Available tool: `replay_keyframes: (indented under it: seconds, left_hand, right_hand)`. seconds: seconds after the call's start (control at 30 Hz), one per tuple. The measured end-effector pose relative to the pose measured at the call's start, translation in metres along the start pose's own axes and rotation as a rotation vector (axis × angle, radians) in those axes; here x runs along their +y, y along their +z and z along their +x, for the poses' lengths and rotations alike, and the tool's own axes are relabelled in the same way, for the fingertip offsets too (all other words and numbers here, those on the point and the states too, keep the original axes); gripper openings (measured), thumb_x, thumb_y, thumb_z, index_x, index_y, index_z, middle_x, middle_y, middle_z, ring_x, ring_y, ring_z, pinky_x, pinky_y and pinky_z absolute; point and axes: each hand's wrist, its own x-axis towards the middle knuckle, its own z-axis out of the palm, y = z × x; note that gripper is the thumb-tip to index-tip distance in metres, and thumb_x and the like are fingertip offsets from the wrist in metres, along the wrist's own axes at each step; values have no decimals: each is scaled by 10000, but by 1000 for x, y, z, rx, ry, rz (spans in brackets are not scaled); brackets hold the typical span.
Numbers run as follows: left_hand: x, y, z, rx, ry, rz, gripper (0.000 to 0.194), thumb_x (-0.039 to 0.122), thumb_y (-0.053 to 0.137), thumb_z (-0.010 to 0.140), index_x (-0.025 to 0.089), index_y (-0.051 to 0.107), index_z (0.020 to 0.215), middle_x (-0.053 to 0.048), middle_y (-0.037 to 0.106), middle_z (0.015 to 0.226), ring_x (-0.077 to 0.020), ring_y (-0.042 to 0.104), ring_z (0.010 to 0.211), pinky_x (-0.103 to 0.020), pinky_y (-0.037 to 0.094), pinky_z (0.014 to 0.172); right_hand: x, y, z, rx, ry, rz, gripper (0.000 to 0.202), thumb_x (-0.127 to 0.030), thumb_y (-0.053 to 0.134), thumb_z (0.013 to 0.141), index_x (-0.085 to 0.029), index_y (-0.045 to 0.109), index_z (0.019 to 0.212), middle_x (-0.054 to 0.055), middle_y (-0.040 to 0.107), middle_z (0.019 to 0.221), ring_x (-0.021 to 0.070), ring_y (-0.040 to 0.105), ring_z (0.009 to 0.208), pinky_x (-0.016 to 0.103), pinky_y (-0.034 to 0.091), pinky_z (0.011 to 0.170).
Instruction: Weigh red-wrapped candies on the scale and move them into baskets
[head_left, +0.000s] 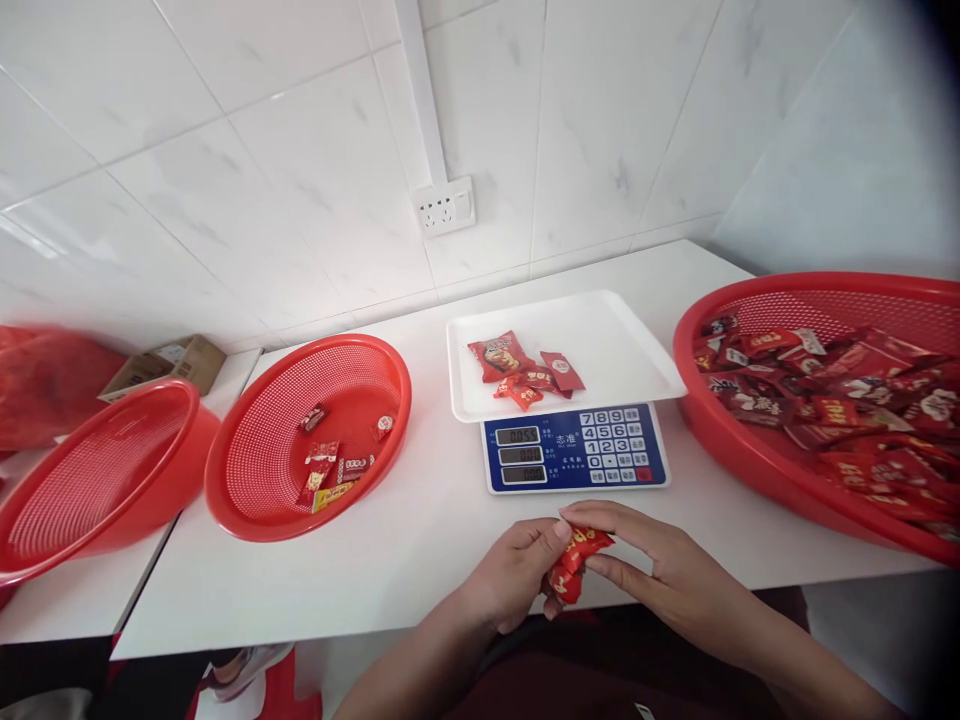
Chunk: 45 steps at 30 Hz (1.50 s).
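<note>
Just in front of the scale, my left hand [517,565] is closed round small red snack packets [577,558] with yellow print. From the other side, my right hand [649,545] pinches the upper packet between thumb and fingers. Beyond them stands a digital scale [574,450] with a blue panel; its top display looks like 0.055. The white tray [622,345] on the scale carries several red packets [525,370] in its left half. To the right, a large red basket [697,420] is heaped with red and dark packets [840,400].
A red basket [240,440] left of the scale holds several small packets. Farther left are another red basket [97,490], a cardboard box [187,362] and a red bag [52,385]. The white table [420,560] backs onto a tiled wall with a socket [445,207].
</note>
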Motion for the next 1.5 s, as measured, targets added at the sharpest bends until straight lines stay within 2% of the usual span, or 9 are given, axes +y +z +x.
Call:
replay_keyframes:
  seconds: [0.23,0.67,0.77,0.87,1.0,1.1,1.27,1.37,1.5]
  left_hand:
    - [1,3,-1,43,-7,56,519,654,576,716,143,500,661,61,426,437,-39,340,351,-157,240,311]
    - [2,1,0,124,31,1,515,651,603,692,165,458,601,70,405,403,-28,283,325,-161,190,305]
    - [6,2,1,189,68,-53,506,648,552,734,150,505,655,45,447,457,-44,324,369,-165,230,325]
    - [15,2,-1,235,128,-146,413,545,593,750,136,573,806,6,523,591,-88,463,517,-187,363,426]
    - [24,1,-6,219,165,-213,310,308,708,696,166,558,927,-22,604,774,-126,552,728,-244,439,654]
    - [28,-1,-6,234,233,-148,309,290,730,705,176,525,907,-24,640,796,-121,560,725,-260,422,694]
    - [46,-7,2,319,394,-22,290,284,774,666,176,545,808,5,653,784,-103,566,716,-234,411,697]
    - [60,-5,6,345,486,45,234,271,760,679,171,589,804,-15,658,907,-121,587,821,-243,433,753]
    - [66,2,9,335,500,78,222,283,737,701,169,628,857,-7,648,856,-111,588,776,-241,462,728]
  right_hand:
    - [-1,-2,1,33,-59,45,288,-451,521,854,-259,679,1000,59,671,1030,211,612,971,344,495,860]
    - [2,1,3,91,-37,52,259,-441,566,816,-286,685,987,52,661,1068,225,592,1029,368,476,905]
    - [1,-1,5,201,48,170,301,-498,602,771,-258,688,929,73,662,1028,238,592,995,353,492,856]
    - [5,-4,5,299,153,397,364,-537,660,704,-238,676,912,77,665,933,221,604,870,341,502,774]
    - [13,-7,4,284,263,781,356,-531,678,700,-242,672,909,26,623,716,155,555,665,295,473,608]
    - [15,-6,3,243,307,1004,309,-511,687,704,-241,677,853,14,599,712,129,525,632,250,425,534]
    - [15,-3,0,223,360,1040,331,-529,701,679,-221,671,797,6,573,698,116,495,606,242,407,539]
    - [17,-4,-2,222,344,1005,346,-538,683,692,-213,663,810,12,563,712,123,491,612,254,415,555]
    - [19,-7,-7,210,327,1025,335,-531,669,712,-216,658,826,12,546,720,118,484,619,230,398,525]
